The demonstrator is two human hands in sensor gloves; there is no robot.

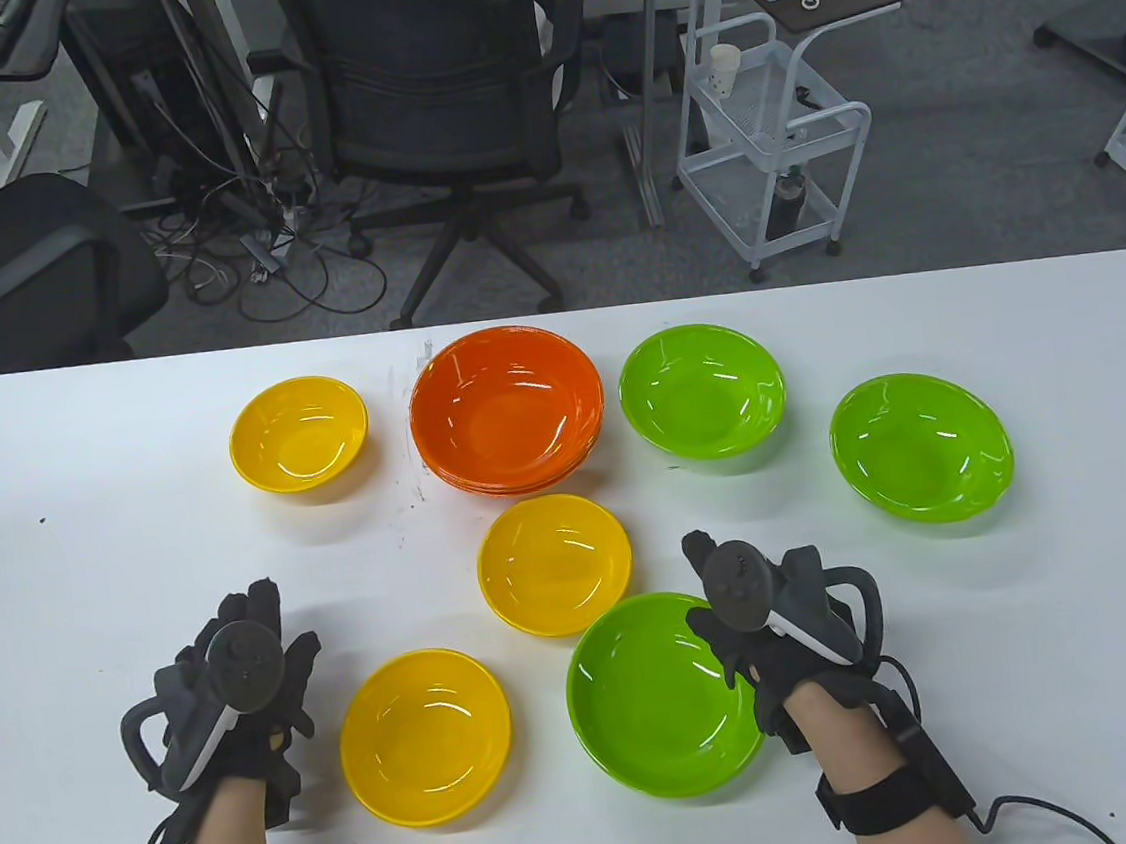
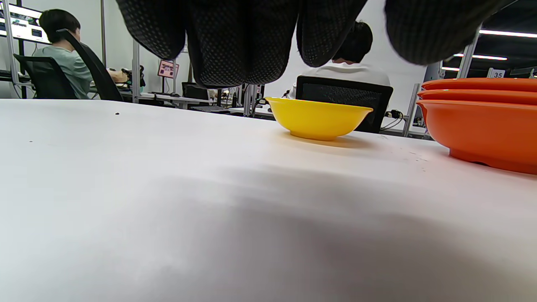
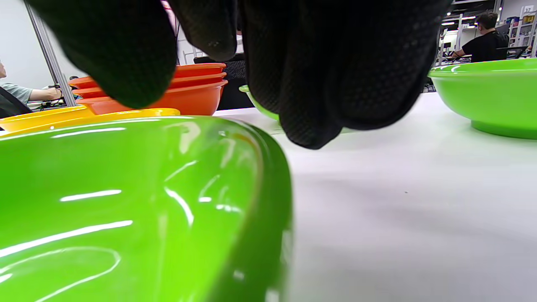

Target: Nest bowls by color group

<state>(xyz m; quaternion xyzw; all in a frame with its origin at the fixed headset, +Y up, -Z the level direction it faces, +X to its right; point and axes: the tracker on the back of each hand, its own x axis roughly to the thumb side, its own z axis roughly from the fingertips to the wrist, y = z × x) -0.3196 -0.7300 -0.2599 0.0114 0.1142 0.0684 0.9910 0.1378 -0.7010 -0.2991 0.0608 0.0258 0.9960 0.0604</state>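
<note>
An orange stack of nested bowls stands at the table's middle back. Three yellow bowls lie apart: back left, middle, front. Three green bowls lie apart: back, right, front. My left hand rests on the table left of the front yellow bowl, fingers spread, holding nothing. My right hand hangs over the front green bowl's right rim, thumb over the inside; its fingers are above the rim with a gap.
The white table ends at its far edge just behind the bowls. Office chairs and a white cart stand beyond it. The left wrist view shows the back-left yellow bowl and the orange stack.
</note>
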